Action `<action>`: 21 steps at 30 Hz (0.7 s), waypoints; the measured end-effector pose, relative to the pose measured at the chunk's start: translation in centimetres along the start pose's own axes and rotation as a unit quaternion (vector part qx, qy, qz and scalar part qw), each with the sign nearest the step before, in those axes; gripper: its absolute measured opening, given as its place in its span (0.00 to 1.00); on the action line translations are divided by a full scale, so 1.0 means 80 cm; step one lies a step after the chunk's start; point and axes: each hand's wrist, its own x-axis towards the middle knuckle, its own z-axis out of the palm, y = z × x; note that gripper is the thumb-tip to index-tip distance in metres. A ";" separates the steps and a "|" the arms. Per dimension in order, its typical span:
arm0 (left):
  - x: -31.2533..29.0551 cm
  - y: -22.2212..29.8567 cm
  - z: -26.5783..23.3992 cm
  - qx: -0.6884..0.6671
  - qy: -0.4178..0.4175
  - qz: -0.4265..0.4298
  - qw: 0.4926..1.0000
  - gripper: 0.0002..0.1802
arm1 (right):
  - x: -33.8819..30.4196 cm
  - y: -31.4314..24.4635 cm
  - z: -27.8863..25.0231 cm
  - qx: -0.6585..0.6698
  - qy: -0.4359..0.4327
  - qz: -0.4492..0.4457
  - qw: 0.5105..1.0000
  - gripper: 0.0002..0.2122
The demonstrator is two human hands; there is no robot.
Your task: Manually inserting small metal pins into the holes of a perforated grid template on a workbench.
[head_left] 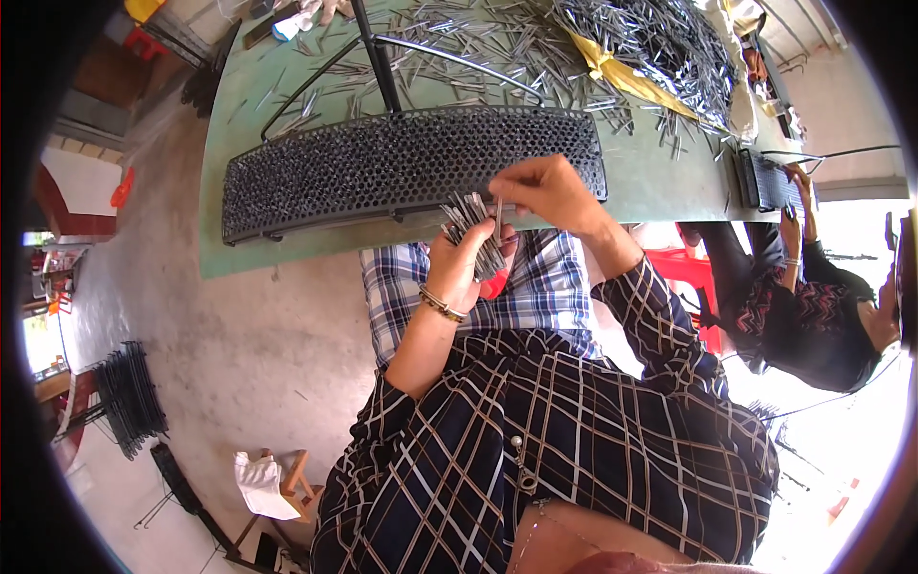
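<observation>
A bundle of thin grey metal strips (467,212) is clasped in my left hand (451,266), its fingers wrapped round them. My right hand (559,195) pinches one slim strip (498,216) between thumb and fingertips, just beside the bundle. Both hands are at the front edge of a long black perforated rack (402,158), which stands tilted on the green table (622,182). Strips crowd the rack's left part, while bare round holes show in its middle and right.
Loose strips (459,72) lie scattered behind the rack, and a large heap (660,48) rests on yellow sheeting (631,84). At far right, a co-worker's hands (798,191) are at another black rack (765,182). A red stool (684,273) stands below the table.
</observation>
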 end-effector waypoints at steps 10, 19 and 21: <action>0.013 -0.001 -0.002 0.075 0.022 -0.040 0.996 0.06 | 0.048 0.027 0.019 -0.075 0.223 -0.150 0.960 0.07; 0.006 -0.003 -0.011 0.061 -0.003 -0.024 0.998 0.05 | 0.046 0.044 0.032 -0.268 0.185 -0.310 0.893 0.07; 0.006 -0.003 -0.012 0.067 -0.007 -0.021 0.997 0.05 | 0.046 0.041 0.034 -0.279 0.189 -0.316 0.887 0.07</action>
